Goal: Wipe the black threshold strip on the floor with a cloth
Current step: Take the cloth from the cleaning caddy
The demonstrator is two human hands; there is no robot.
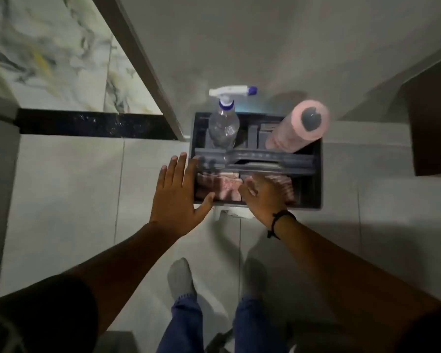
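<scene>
The black threshold strip (92, 123) runs across the floor at the left, between grey tiles and marble-patterned tiles. A dark caddy (316, 174) stands on the floor right of it. Pink cloths (224, 187) lie folded in the caddy's near compartment. My left hand (181, 192) hovers flat with spread fingers over the caddy's near left corner, holding nothing. My right hand (262, 192) reaches down into the near compartment, fingers on the pink cloths; a firm grip is not visible.
A clear spray bottle (223, 126) with a white and blue trigger and a pink roll (298, 128) stand in the caddy's far compartments. A door edge (143, 59) runs diagonally to the caddy. A dark cabinet (433, 123) is at right. My socked feet (181, 278) stand below.
</scene>
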